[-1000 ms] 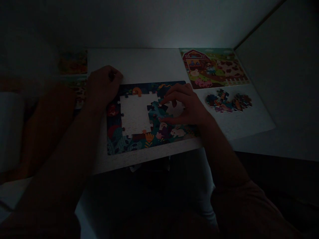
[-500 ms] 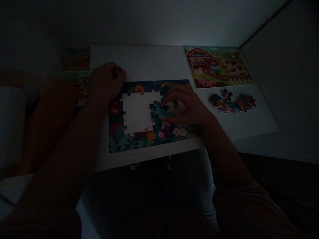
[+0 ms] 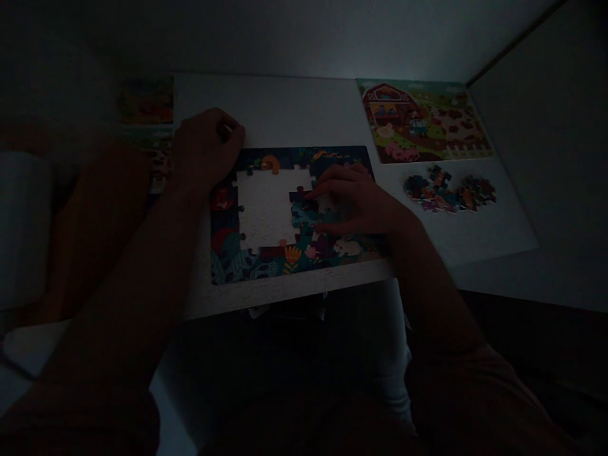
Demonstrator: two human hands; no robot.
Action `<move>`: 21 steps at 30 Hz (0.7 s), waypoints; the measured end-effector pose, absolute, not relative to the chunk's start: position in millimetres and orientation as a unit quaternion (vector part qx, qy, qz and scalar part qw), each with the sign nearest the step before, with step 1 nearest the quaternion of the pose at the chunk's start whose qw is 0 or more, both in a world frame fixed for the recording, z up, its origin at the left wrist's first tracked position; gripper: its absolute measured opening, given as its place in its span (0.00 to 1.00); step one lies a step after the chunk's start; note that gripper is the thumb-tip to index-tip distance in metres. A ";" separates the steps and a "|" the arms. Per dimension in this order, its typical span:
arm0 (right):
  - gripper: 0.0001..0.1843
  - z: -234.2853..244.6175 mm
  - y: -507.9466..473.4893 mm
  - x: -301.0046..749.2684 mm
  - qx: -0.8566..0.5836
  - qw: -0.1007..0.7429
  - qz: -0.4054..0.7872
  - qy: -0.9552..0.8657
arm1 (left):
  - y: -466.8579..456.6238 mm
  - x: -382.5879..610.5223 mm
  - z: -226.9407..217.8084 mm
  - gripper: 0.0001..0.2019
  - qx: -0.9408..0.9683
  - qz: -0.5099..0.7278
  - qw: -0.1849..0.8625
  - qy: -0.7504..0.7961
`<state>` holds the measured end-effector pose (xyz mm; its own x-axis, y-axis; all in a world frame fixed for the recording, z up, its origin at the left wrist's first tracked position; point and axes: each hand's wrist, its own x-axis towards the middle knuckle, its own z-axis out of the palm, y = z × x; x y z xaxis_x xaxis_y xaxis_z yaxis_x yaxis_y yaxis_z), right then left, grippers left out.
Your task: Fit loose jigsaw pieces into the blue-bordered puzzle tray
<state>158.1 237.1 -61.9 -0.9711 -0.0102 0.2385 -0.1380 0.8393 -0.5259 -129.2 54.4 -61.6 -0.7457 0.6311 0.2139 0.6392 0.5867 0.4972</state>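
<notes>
A partly assembled jigsaw puzzle (image 3: 251, 269) with dark forest pictures lies in front of me, its border joined around a bare white gap. My right hand (image 3: 361, 199) is over its right side, thumb and forefinger spread around a dark blue-teal puzzle piece (image 3: 300, 206) at the gap's right edge. The palm and other fingers hide part of the puzzle beneath. My left hand (image 3: 209, 149) rests by the puzzle's upper left corner, loosely curled, with nothing seen in it. The scene is very dim.
Loose puzzle pieces (image 3: 446, 193) lie piled to the right. Behind them is a farm picture puzzle (image 3: 427, 123) with a red barn. Other picture sheets (image 3: 145, 104) are at the far left, near a blurred white object (image 3: 23, 228). A wall borders the white table (image 3: 285, 104).
The puzzle piece under my right fingers has turned from tilted to roughly straight against the pieces beside it. My left hand stays by the corner; the view has shifted slightly.
</notes>
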 end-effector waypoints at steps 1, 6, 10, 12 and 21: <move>0.32 -61.9 237.3 158.2 0.038 0.114 0.283 -0.952 | 54.5 -129.1 -61.6 0.15 -0.356 -0.284 0.007 -0.891; 0.24 -60.1 238.1 158.8 0.038 0.115 0.298 -0.947 | 54.5 -129.9 -61.8 0.15 -0.353 -0.285 0.004 -0.891; 0.24 -59.8 238.8 158.8 0.034 0.107 0.300 -0.947 | 54.6 -129.7 -60.8 0.15 -0.354 -0.280 0.000 -0.892; 0.24 -60.6 239.1 158.3 0.036 0.115 0.302 -0.946 | 54.7 -129.2 -60.3 0.15 -0.352 -0.282 0.003 -0.893; 0.24 -56.9 250.2 159.3 0.022 0.170 0.308 -0.936 | 55.2 -129.5 -60.5 0.16 -0.347 -0.272 0.006 -0.897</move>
<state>159.3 250.2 -56.9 -0.9410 0.0632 0.3324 -0.1467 0.8091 -0.5691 -129.5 55.2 -60.5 -0.7589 0.6201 0.1990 0.6261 0.6106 0.4849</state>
